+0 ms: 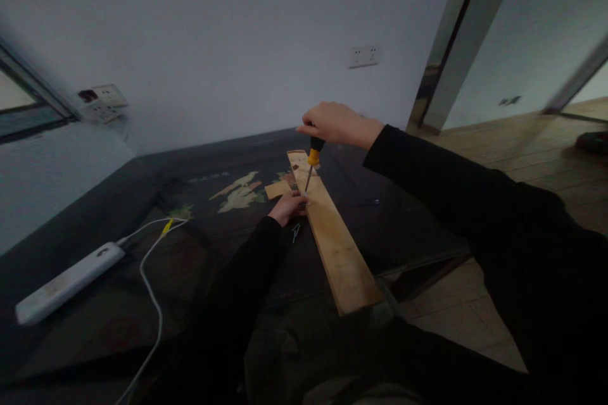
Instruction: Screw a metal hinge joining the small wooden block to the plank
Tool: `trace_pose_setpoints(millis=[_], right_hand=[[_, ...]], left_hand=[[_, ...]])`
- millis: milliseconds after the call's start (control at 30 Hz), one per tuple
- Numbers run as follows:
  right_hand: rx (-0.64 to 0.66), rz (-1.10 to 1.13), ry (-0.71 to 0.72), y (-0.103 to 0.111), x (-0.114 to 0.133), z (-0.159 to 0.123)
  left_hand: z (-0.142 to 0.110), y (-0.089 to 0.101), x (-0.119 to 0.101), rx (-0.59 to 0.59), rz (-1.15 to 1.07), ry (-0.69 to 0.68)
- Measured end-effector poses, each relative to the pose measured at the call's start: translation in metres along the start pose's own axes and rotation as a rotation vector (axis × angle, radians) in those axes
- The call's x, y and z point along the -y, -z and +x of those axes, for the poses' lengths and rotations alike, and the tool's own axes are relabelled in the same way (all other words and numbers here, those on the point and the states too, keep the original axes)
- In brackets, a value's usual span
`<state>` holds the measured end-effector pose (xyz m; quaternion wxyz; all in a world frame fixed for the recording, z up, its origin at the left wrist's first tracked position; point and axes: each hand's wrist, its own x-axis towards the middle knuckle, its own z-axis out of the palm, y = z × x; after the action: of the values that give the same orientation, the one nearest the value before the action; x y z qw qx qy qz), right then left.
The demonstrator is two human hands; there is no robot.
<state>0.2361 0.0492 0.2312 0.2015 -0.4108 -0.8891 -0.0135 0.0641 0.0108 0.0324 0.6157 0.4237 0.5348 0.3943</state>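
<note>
from far off, i see my right grip (338, 124) wrapped around the screwdriver with a black and yellow handle (313, 157), tip down by the long, flat, tan wooden board (342, 253) on the dark table (363, 186). my left grip (289, 207) is at the board's left edge, near the tip; i can't tell if it pinches anything. the board looks stiff and not too heavy, best held by its long sides. the screwdriver's thin rod may be slippery. i spot no box or cup.
</note>
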Motion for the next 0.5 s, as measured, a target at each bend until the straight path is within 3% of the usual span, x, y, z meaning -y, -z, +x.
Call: trace_pose_setpoints(millis=[67,167,300,367,433,500], right_hand=[[0.028,0.034,0.000,-0.004,-0.004,0.007],[0.061,0.257,0.035,-0.013,-0.023,0.018],[-0.266,0.546,0.013,-0.021,-0.046,0.029],[-0.238,0.477,0.018,-0.019,-0.045,0.030],[-0.121,0.293,0.039,-0.015,-0.036,0.029],[-0.085,0.109,0.057,-0.011,-0.023,0.025]], left_hand=[[0.000,-0.001,0.000,-0.006,0.001,0.005],[-0.001,-0.001,0.000,-0.018,0.004,0.017],[-0.005,-0.002,-0.002,-0.008,-0.012,0.010],[-0.006,-0.002,-0.002,-0.009,-0.014,0.008],[-0.007,-0.002,-0.003,-0.007,-0.011,0.008],[-0.007,-0.002,-0.003,0.007,-0.005,0.009]])
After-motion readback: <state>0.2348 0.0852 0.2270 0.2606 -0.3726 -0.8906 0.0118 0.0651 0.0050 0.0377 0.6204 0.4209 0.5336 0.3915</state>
